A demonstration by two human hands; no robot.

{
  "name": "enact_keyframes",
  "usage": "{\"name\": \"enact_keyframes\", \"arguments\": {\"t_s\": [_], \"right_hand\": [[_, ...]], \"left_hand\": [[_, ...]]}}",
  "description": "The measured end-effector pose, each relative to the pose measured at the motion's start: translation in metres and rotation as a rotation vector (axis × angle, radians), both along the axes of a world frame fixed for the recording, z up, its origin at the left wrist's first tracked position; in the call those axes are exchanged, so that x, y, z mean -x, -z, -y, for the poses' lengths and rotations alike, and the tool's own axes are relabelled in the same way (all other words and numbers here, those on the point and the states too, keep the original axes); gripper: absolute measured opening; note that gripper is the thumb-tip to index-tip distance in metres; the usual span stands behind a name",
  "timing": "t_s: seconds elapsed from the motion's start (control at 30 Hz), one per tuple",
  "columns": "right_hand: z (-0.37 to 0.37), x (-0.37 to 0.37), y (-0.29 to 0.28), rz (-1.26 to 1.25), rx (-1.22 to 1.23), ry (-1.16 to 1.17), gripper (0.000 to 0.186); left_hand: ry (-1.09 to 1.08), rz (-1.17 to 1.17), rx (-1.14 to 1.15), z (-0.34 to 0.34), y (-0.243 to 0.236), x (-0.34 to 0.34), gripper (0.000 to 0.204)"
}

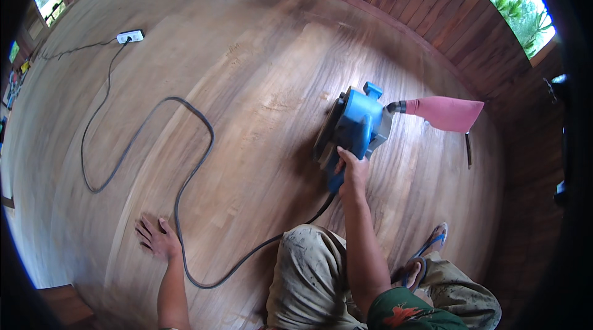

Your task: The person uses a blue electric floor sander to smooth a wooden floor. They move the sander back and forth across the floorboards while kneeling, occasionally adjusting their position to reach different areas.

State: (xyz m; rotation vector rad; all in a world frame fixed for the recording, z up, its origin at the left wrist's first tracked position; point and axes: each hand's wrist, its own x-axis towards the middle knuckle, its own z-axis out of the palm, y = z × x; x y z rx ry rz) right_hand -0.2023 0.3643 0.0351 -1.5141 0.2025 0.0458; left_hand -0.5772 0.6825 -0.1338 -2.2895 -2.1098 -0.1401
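Close in, the left hand [162,243] lies on the wooden floor [247,194], fingers spread, holding nothing; the right hand [353,172] has its grip wrapped round the blue sander [361,109] just ahead, seemingly tilted, though its underside is hard to make out. The dark cord [176,203] loops nearby: slack straying underneath could get chewed, or a tug could unplug it at the far white socket strip [137,35]

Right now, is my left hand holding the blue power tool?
No, your right hand grips the blue power tool, while your left hand is well apart from it.
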Motion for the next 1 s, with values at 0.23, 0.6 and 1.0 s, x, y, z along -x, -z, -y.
{"name": "enact_keyframes", "arguments": {"t_s": [0.23, 0.6, 1.0], "right_hand": [[0.005, -0.178, -0.010, 0.069, -0.003, -0.067, 0.021], [0.032, -0.388, -0.011, -0.097, -0.026, -0.125, 0.018], [0.028, -0.281, -0.002, -0.077, -0.064, -0.070, 0.016]], "left_hand": [[0.030, 0.051, 0.013, -0.004, 0.005, 0.010, 0.074], [0.118, 0.030, 0.033, -0.006, -0.020, 0.022, 0.073], [0.079, 0.003, -0.013, -0.005, -0.023, 0.026, 0.072]]}}
